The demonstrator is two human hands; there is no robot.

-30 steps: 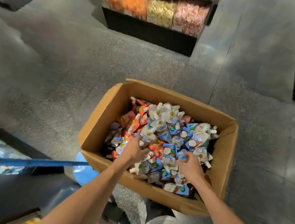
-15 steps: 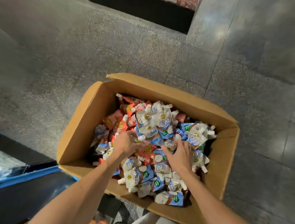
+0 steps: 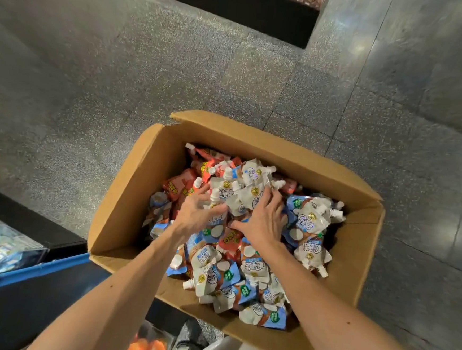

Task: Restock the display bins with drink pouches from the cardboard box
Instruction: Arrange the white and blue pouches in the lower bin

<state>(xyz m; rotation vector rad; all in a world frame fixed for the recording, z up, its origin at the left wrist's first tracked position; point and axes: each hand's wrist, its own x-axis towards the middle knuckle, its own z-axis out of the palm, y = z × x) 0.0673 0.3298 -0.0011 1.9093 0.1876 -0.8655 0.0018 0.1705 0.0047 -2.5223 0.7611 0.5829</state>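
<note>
Left hand (image 3: 197,214) and right hand (image 3: 265,222) press drink pouches (image 3: 311,223) in cardboard box (image 3: 139,195); fingers spread apart.

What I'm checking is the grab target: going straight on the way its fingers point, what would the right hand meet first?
Probably the white drink pouches heaped at its fingertips; the right hand seems to touch them. Beyond: the cardboard box wall, depth unclear.
</note>
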